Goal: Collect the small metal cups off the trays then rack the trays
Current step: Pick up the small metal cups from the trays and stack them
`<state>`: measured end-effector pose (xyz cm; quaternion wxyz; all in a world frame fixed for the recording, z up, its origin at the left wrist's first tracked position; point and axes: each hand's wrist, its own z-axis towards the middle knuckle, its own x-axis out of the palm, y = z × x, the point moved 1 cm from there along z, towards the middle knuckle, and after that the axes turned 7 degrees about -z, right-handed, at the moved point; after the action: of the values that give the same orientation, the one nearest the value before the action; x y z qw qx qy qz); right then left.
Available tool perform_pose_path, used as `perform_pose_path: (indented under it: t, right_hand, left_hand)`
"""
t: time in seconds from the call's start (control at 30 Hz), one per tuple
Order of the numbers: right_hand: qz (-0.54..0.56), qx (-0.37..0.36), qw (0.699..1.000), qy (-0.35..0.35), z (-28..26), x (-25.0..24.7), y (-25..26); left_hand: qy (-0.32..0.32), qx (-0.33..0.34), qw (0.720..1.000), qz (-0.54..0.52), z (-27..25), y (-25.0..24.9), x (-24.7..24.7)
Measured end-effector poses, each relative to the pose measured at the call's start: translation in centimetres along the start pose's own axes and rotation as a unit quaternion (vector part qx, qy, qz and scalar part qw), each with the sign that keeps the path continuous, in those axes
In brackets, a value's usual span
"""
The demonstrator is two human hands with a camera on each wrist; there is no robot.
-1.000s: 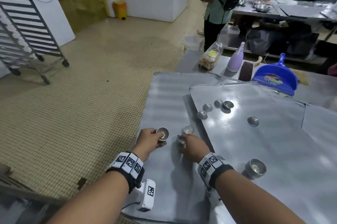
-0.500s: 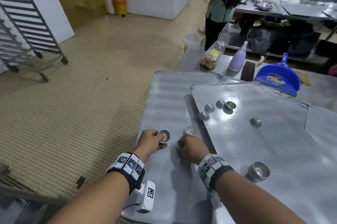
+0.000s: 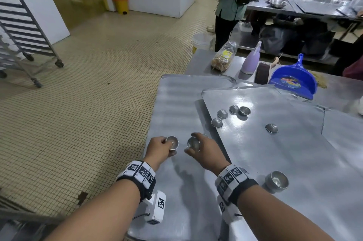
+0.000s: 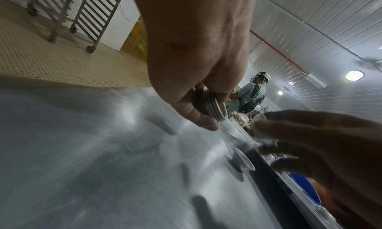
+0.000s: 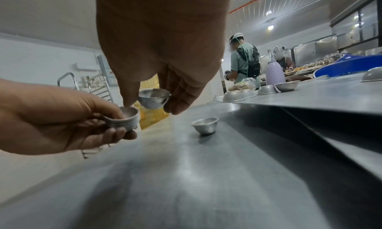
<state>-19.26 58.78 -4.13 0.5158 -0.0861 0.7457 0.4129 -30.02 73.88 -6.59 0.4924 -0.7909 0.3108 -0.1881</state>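
Gripping a nested stack of cups [image 5: 122,119], the left hand [image 3: 157,149] is curling round it above the lower tray [image 3: 176,103]. Just beside it, the right hand [image 3: 206,150] is pinching a single cup [image 5: 154,98], while another cup [image 5: 204,124] is sitting on that tray.

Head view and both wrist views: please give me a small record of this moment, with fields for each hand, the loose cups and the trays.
left hand: holds nested stack of cups
right hand: pinches single cup above lower tray
cup on lower tray: upright, one
cups on upper tray: five small ones, most upside down; one larger stack upright
trays: two, overlapping, not yet racked
rack: on floor, far left
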Motion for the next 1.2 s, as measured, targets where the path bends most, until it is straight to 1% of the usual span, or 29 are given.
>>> perform_pose_path:
  t: [0.07,0.13,0.2,0.27,0.3,0.37,0.4,0.47,0.5,0.57,0.63,0.67,0.73,1.0,1.2]
  right_hand:
    - [0.02,-0.021,1.0,-0.011,-0.1,-0.1,1.0]
    - [0.024,-0.038,0.999,-0.014,-0.3,-0.2,2.1]
    - [0.025,-0.033,0.999,-0.016,-0.4,-0.2,2.8]
    - [0.03,-0.021,0.999,-0.023,-0.4,-0.2,3.1]
    - [0.03,-0.019,0.999,-0.023,-0.5,-0.1,3.1]
    - [0.026,-0.023,0.999,-0.008,-0.5,0.2,2.9]
    - [0.025,-0.028,0.999,0.002,-0.5,0.5,2.7]
    - [0.023,-0.025,0.999,0.014,-0.4,1.0,1.8]
    - [0.016,-0.015,1.0,0.012,-0.3,1.1,1.2]
    - [-0.021,0.004,1.0,-0.021,0.1,1.1,-0.1]
    - [-0.06,0.033,0.996,-0.056,0.8,0.6,-1.4]
    - [-0.072,0.052,0.994,-0.058,1.1,0.5,-1.8]
    - [-0.096,0.078,0.992,-0.034,1.7,0.5,-2.6]
    - [-0.143,0.066,0.987,0.041,3.6,1.3,-4.3]
    - [-0.165,0.024,0.985,0.048,3.7,1.1,-3.5]
  left_hand:
    - [0.025,0.006,1.0,-0.01,-0.3,-0.2,0.3]
    - [0.059,-0.002,0.996,-0.068,-0.8,-0.6,0.9]
    - [0.076,-0.03,0.986,-0.148,-1.1,-0.9,1.4]
    - [0.092,-0.036,0.979,-0.18,-1.4,-0.8,1.7]
    - [0.099,-0.031,0.98,-0.171,-1.4,-0.8,1.6]
    - [0.104,-0.015,0.987,-0.122,-1.5,-0.5,1.4]
    - [0.098,-0.007,0.991,-0.096,-1.4,-0.4,1.2]
    - [0.067,-0.002,0.996,-0.066,-0.8,0.0,0.9]
    - [0.047,-0.008,0.997,-0.064,-0.3,0.2,0.6]
    - [0.018,-0.02,0.998,-0.059,0.4,0.5,0.3]
    - [0.015,-0.026,0.999,-0.034,0.7,0.8,0.1]
    - [0.021,-0.028,0.999,-0.02,0.7,1.1,0.1]
    - [0.031,-0.031,0.999,-0.009,0.7,1.5,0.0]
    - [0.039,-0.034,0.998,-0.033,0.7,2.2,-0.3]
    - [0.036,-0.029,0.999,-0.027,0.6,2.1,-0.2]
